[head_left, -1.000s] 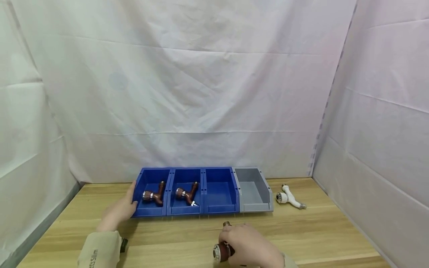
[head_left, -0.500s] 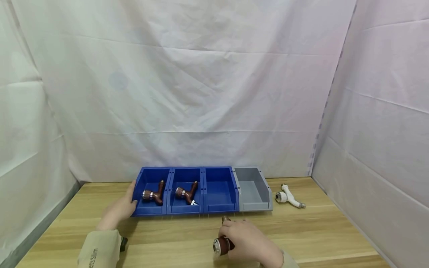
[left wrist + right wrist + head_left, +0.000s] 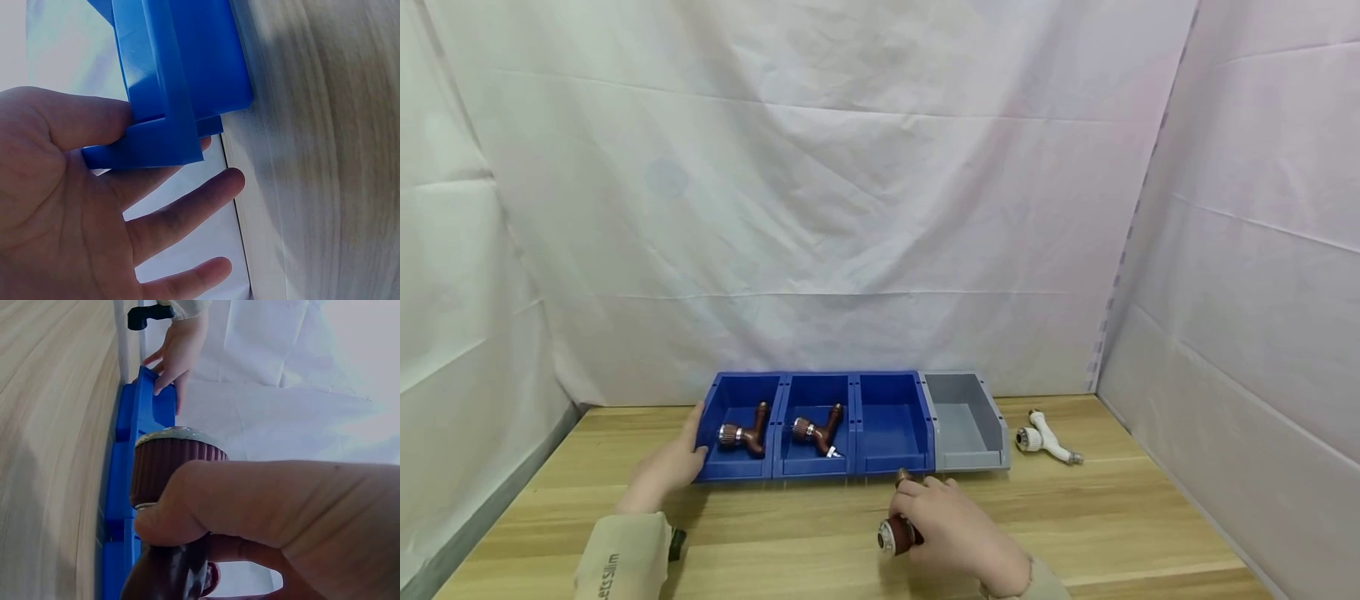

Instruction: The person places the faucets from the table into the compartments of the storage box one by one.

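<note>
My right hand [image 3: 953, 527] holds a dark brown faucet [image 3: 901, 533] above the table in front of the bins. In the right wrist view, my thumb presses on the faucet's neck beside the ribbed knob [image 3: 172, 462]; the palm side is partly hidden. My left hand [image 3: 672, 467] grips the outer wall of the leftmost blue bin [image 3: 733, 473]. The left wrist view shows the thumb on one side of the bin's rim [image 3: 144, 147] and the index finger behind it, with the other fingers spread. Brown faucets lie in the leftmost bin [image 3: 747, 435] and the second blue bin [image 3: 820, 432].
To the right in the row stand a third blue bin [image 3: 891, 425] and a grey bin [image 3: 962, 429], neither with a faucet inside. A white faucet [image 3: 1048, 437] lies on the wooden table [image 3: 805, 533] right of them. White cloth [image 3: 850, 208] hangs behind and at both sides.
My right hand has lifted the brown faucet slightly and moved it a little forward, towards the bins. My left hand stays at the leftmost bin.
</note>
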`<state>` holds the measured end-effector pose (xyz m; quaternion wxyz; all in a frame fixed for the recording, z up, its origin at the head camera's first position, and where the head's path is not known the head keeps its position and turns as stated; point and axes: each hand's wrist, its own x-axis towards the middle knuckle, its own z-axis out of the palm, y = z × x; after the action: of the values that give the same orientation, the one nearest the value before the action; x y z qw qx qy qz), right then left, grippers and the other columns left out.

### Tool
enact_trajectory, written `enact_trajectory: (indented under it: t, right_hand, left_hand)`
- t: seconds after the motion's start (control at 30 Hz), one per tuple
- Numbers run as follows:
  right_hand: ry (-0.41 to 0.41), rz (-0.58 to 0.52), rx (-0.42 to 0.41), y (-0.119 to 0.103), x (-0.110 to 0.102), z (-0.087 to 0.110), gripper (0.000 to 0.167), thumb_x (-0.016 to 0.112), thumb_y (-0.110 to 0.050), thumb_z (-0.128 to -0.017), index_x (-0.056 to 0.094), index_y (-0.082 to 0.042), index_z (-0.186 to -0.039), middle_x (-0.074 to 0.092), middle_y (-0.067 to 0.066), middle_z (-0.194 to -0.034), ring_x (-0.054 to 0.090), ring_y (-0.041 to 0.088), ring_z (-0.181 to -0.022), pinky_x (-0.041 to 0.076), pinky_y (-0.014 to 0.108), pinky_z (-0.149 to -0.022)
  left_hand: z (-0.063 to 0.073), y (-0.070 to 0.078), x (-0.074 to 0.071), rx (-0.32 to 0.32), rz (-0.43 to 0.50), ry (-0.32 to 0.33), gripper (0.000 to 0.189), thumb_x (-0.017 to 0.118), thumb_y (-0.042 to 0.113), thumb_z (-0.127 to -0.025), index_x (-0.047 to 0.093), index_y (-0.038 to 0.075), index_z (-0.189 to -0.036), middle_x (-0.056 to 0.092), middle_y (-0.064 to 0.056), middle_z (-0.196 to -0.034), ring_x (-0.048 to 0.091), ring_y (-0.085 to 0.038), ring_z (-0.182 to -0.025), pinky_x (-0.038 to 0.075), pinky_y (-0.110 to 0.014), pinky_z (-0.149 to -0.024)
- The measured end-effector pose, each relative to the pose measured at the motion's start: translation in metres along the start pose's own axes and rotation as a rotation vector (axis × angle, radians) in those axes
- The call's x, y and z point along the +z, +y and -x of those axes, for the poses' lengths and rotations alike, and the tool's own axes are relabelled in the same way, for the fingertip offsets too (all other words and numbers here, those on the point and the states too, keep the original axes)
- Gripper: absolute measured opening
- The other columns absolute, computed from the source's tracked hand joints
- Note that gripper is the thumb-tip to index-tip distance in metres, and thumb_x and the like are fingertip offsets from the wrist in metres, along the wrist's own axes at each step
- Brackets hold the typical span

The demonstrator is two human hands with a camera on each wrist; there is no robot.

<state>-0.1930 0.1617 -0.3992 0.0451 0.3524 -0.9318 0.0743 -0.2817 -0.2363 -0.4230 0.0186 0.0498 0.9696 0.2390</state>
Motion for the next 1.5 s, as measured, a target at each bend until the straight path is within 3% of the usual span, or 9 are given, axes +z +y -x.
enact_trajectory:
  t: [0.4,0.73,1.5]
  right_hand:
    - [0.112,0.062,-0.019,0.005,0.008,-0.005,0.034,0.081,-0.014,-0.064,0.066,-0.025,-0.092,0.056,-0.015,-0.092,0.047,0.009,-0.078,0.042,0.031,-0.068]
    - [0.072,0.041,0.009,0.011,0.008,-0.008,0.035,0.081,-0.015,-0.067,0.067,-0.023,-0.098,0.058,-0.014,-0.097,0.046,0.010,-0.078,0.042,0.032,-0.067]
    - [0.114,0.028,0.006,0.018,0.003,-0.015,0.035,0.079,-0.014,-0.070,0.066,-0.025,-0.100,0.059,-0.015,-0.100,0.049,0.009,-0.082,0.041,0.037,-0.072]
  left_hand:
    - [-0.001,0.001,-0.003,0.000,0.024,-0.009,0.073,0.041,0.015,-0.100,-0.009,0.003,-0.153,0.037,-0.041,-0.136,0.047,-0.059,-0.114,0.041,-0.067,-0.085]
    - [-0.001,-0.004,0.002,-0.008,0.018,-0.003,0.073,0.041,0.015,-0.099,-0.007,0.003,-0.153,0.040,-0.041,-0.134,0.049,-0.059,-0.112,0.042,-0.068,-0.083]
    - [-0.004,-0.005,0.005,0.000,0.026,-0.005,0.073,0.040,0.014,-0.100,-0.010,0.003,-0.153,0.038,-0.041,-0.136,0.051,-0.057,-0.111,0.045,-0.065,-0.080]
